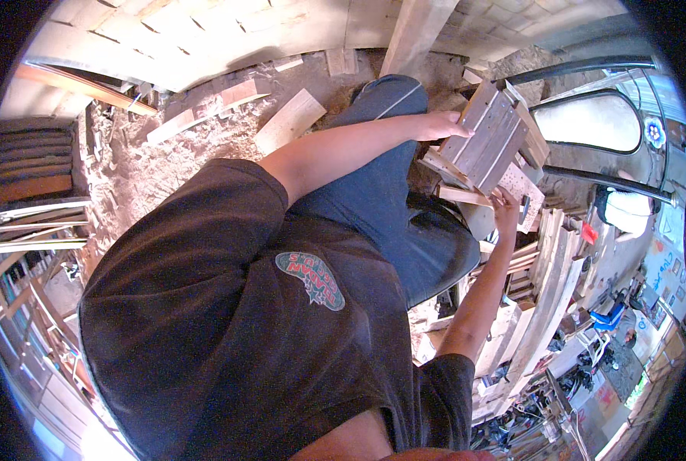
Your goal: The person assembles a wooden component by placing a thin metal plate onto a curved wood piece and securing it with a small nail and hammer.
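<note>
My left hand grips the upper left edge of a slatted wooden box. The box has weathered brown slats and paler boards along its sides, and it is tilted above my bent legs. Close to its lower edge, my right hand has its fingers bent and closed. A pale wooden bar lies on one side of those fingers and a small dark block-like piece on the other. Whether these two are joined, and what exactly the fingers hold, I cannot tell. Behind that hand sits a light board with small holes.
Loose boards lie on shavings-strewn ground to the left. A wooden post stands ahead. At right are a black metal frame and stacked planks. Wood strips crowd the far left.
</note>
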Demonstrator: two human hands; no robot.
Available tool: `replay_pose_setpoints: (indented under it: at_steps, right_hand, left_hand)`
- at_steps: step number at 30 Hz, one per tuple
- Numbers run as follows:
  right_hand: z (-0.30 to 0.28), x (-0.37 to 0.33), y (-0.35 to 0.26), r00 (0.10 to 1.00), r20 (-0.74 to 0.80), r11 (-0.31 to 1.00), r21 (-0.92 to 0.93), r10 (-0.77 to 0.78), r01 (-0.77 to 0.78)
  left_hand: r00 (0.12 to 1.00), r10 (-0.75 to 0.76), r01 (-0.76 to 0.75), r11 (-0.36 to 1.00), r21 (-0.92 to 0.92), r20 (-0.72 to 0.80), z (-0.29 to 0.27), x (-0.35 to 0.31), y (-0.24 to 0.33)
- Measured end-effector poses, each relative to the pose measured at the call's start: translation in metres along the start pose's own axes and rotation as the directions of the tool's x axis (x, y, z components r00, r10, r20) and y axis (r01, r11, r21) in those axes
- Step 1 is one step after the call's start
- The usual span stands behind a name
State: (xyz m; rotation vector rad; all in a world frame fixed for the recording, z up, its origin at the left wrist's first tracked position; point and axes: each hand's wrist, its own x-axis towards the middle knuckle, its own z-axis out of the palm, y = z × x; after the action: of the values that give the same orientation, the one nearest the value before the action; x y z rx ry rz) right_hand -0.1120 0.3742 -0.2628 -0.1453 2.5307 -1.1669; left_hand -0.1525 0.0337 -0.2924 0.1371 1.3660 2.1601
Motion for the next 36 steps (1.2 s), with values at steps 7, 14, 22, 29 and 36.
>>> replay_pose_setpoints:
  at_steps: [7,14,22,29,36]
  right_hand:
    - [0.001,0.001,-0.003,1.000,0.000,0.998,-0.068,0.007,-0.007]
    - [-0.001,0.001,0.011,1.000,-0.004,0.998,-0.064,0.002,-0.002]
    - [0.003,-0.006,0.001,0.998,-0.033,0.998,-0.041,-0.046,0.045]
    - [0.017,-0.021,-0.013,0.866,-0.244,0.835,-0.469,-0.437,0.289]
    - [0.094,-0.050,-0.011,0.589,-0.086,0.308,0.907,0.803,-0.287]
  left_hand:
    - [0.997,0.068,-0.067,0.997,-0.045,0.042,-0.002,0.002,-0.002]
    - [0.997,0.059,-0.057,0.998,-0.036,0.055,-0.001,0.007,-0.006]
    - [0.997,0.029,-0.025,0.998,-0.062,0.067,0.001,0.003,-0.007]
    - [0.995,0.056,-0.041,0.985,-0.168,0.085,-0.007,0.007,-0.010]
    - [0.999,0.044,-0.048,0.986,-0.159,-0.028,0.004,-0.007,0.002]
